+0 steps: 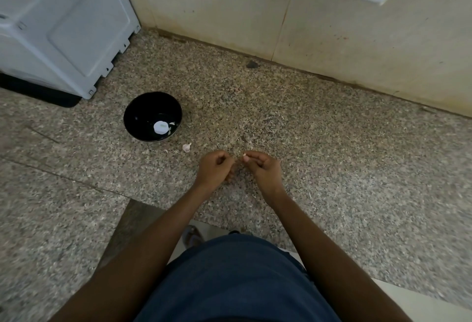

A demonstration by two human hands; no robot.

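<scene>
pinches a small garlic clove (244,155) in the right hand (263,168) above the desk (332,155), with the left hand (214,167) curled just beside, hold impossible to tell. looks mid-peel: leaves a loose clove (186,147) by the black bowl (143,112), few pale pieces (161,127) inside.

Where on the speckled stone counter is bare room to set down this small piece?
The widest bare patch of speckled stone counter lies between the right hand, which pinches the small pale piece, and the beige wall. Crowded: left of the left hand, where a pale garlic clove and skins lie by the black round bowl.
</scene>
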